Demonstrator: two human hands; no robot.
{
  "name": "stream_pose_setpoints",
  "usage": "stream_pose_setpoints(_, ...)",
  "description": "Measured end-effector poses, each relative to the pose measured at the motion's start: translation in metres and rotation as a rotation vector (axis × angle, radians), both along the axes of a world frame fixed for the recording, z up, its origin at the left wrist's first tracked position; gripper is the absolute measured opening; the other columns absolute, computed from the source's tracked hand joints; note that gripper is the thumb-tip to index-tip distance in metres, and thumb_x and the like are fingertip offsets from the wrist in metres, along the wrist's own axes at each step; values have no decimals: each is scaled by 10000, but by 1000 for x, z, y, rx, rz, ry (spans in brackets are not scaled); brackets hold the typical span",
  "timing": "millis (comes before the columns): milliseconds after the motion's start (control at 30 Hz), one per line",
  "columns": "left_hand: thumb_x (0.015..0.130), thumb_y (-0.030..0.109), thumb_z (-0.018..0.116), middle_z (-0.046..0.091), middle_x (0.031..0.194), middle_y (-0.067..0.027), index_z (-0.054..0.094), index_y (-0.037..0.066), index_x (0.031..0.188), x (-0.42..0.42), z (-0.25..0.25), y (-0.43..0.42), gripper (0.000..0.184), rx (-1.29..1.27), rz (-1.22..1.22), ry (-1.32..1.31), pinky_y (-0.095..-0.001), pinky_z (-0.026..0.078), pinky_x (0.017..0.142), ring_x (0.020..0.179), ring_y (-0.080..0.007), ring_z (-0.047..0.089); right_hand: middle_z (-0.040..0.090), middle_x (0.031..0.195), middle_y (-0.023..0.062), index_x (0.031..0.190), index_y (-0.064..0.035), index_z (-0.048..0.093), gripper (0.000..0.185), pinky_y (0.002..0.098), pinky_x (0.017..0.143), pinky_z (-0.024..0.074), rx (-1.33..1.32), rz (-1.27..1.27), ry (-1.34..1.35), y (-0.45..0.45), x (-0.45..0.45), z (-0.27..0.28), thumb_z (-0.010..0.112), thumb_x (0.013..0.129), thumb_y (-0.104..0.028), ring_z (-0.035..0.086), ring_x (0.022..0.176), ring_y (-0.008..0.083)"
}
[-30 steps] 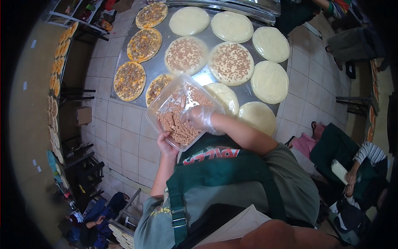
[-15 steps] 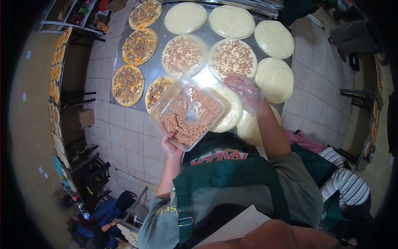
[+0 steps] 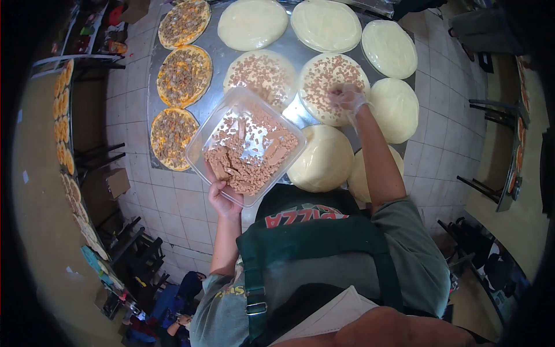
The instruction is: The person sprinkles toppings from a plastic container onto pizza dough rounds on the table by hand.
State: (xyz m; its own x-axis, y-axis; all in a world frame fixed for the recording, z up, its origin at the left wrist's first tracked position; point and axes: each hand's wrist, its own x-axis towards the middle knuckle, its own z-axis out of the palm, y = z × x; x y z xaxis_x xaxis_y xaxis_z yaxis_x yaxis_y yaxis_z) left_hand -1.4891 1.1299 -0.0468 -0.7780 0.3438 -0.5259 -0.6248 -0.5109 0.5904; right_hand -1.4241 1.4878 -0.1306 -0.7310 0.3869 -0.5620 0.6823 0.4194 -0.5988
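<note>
My left hand (image 3: 222, 198) grips the near corner of a clear plastic container (image 3: 195, 153), fingers wrapped under its rim. Inside are crumbled pinkish-brown meat bits (image 3: 245, 180) and some larger slabs, with bare bottom showing in the middle. In a clear plastic glove, my right hand (image 3: 348, 98) is over a pale dough round (image 3: 315, 110) scattered with the same bits. Its fingers are bunched downward; what they hold, if anything, is hidden. Another dough round with bits (image 3: 257, 69) lies to the left, partly behind the container. Below my right hand is a plain round (image 3: 321, 157).
Several plain pale rounds (image 3: 252, 24) lie along the back and right of the metal table (image 3: 219, 52). Topped pizzas (image 3: 184, 76) line its left side. Side tables with more pizzas (image 3: 65, 115) stand beyond. A cardboard box (image 3: 117, 183) is on the tiled floor. Other people are at the edges.
My right hand has moved up onto the sprinkled round, its fingers now bunched. The container has shifted slightly left with my left hand. A person in striped sleeves at right is out of view.
</note>
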Motion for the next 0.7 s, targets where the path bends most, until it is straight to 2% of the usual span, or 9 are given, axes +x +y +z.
stream_pose_setpoints(33,621,112,412,297,1315,-100,258,164,1307,-6,-1,1,705,4,2,6,-444,238,985,1200,-290,290,585,833,97,1002,43,533,243,239,609,489,2,-5,-6,-2,2,14,536,776,-46,572,689,131)
stream_pose_setpoints(100,620,109,414,299,1313,-104,264,164,1305,-16,-3,2,703,8,-6,-12,-445,235,985,1199,-291,290,589,790,81,966,39,551,213,234,601,486,-194,-319,41,-8,15,34,553,762,-24,571,687,127)
stream_pose_setpoints(200,619,103,417,302,1311,-110,269,163,1303,-26,-6,4,703,9,-18,-34,-449,233,986,1198,-293,292,588,759,69,922,33,571,181,223,577,479,-276,-438,180,-13,40,9,570,744,-1,561,654,113)
stream_pose_setpoints(333,614,99,424,297,1313,-113,255,160,1309,-35,-9,10,718,8,-41,-46,-447,234,987,1197,-295,292,586,754,64,910,30,578,177,209,577,476,-271,-394,183,-25,50,-20,577,736,4,552,646,111)
stream_pose_setpoints(433,610,103,428,288,1317,-115,237,154,1315,-37,-7,14,732,6,-71,-44,-443,238,987,1199,-295,290,584,777,63,933,29,569,198,209,589,468,-93,-333,199,-45,43,-19,570,735,10,544,647,109)
stream_pose_setpoints(500,609,105,429,283,1320,-116,231,151,1317,-38,-6,17,736,7,-80,-47,-440,239,987,1201,-295,287,582,774,53,929,25,569,196,202,584,450,138,-172,204,-51,41,-3,574,734,1,537,643,104)
stream_pose_setpoints(533,608,106,430,279,1322,-116,225,147,1318,-39,-5,17,740,8,-82,-50,-438,240,987,1203,-294,284,582,774,53,929,25,569,196,202,584,450,140,-178,204,-50,45,-7,574,734,1,537,643,104)
stream_pose_setpoints(600,608,108,431,278,1323,-117,221,146,1320,-39,-6,16,743,11,-95,-46,-439,239,987,1204,-294,282,577,750,39,928,23,569,190,196,581,434,2,-392,360,-46,62,-23,565,741,-8,527,632,96)
stream_pose_setpoints(700,608,108,432,275,1324,-118,217,147,1321,-41,-6,15,746,13,-106,-45,-439,237,988,1205,-294,281,572,741,32,950,23,566,206,195,583,431,25,-521,309,-29,81,-33,550,747,-7,518,626,89)
